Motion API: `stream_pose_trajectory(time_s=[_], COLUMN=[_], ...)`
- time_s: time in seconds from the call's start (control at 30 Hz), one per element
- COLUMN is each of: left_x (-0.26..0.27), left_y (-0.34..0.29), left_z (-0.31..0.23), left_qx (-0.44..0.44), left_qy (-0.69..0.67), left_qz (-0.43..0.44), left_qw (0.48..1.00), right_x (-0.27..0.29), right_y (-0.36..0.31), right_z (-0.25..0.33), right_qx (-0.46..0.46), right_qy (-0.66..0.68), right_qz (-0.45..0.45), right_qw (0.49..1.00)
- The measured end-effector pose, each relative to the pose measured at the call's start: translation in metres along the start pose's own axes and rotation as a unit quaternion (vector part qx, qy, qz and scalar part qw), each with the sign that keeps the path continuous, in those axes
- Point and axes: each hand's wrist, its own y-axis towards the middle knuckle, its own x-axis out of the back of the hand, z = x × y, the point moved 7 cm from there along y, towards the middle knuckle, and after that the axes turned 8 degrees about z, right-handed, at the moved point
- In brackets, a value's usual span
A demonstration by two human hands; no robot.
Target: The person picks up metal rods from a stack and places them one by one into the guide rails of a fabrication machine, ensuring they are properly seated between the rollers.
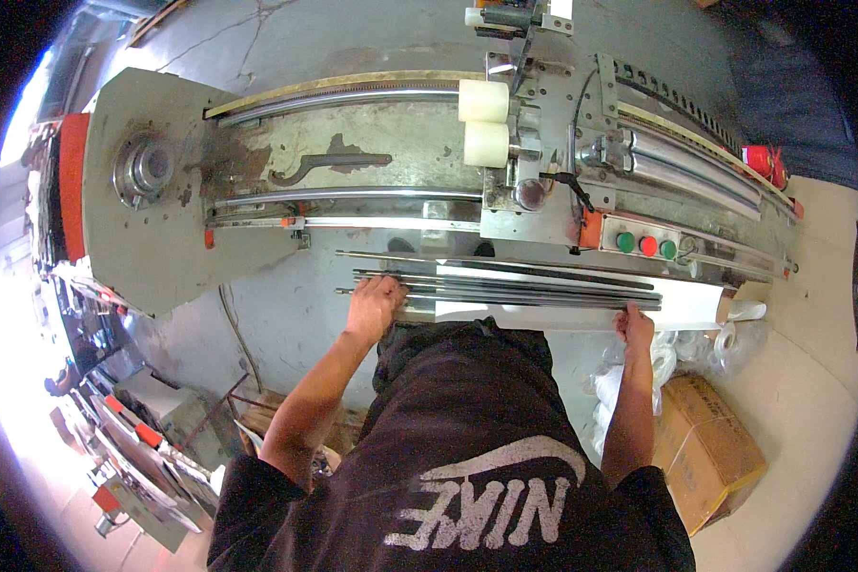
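Several long, thin dark rods [524, 288] lie side by side across the space in front of my body. My left hand [379, 303] is closed round some of them near their left ends, which stick out past the fingers. At the opposite ends, my right hand [634, 326] pinches the nearest rod or rods; how many is hidden by the fingers. One rod on the far side lies slightly apart from the group. Under the right part of the rods is a white sheet or board [691, 307].
Beyond the rods stands a long machine with a chuck [148, 170], steel rails, two white rollers [484, 120] and a button panel [646, 245]. A hook-shaped wrench [329, 164] lies on its bed. At right are plastic-wrapped rolls [725, 345] and a cardboard box [701, 448].
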Motion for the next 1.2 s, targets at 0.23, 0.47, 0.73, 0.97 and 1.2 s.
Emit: stream_pose_trajectory(time_s=[0.23,0.47,0.73,0.97,1.2], left_x=[0.010,0.001,0.021,0.087,0.136], left_y=[-0.022,0.001,0.001,-0.045,-0.037], left_z=[0.046,0.142,0.125,0.072,0.032], left_qx=[0.280,0.372,0.290,0.288,0.175], left_qy=[-0.181,-0.062,-0.044,-0.134,-0.188], left_qz=[-0.220,-0.067,-0.081,-0.132,-0.245], left_qw=[0.917,0.924,0.953,0.939,0.935], right_x=[-0.016,-0.143,-0.310,-0.354,-0.311], right_y=[-0.026,-0.091,-0.198,-0.213,-0.241], right_z=[0.027,0.100,0.156,0.152,0.213], right_qx=[0.059,0.232,0.511,0.542,0.610], right_qy=[-0.032,-0.156,-0.409,-0.510,-0.403], right_qz=[0.011,0.245,0.324,0.325,0.334], right_qw=[0.998,0.928,0.683,0.583,0.595])
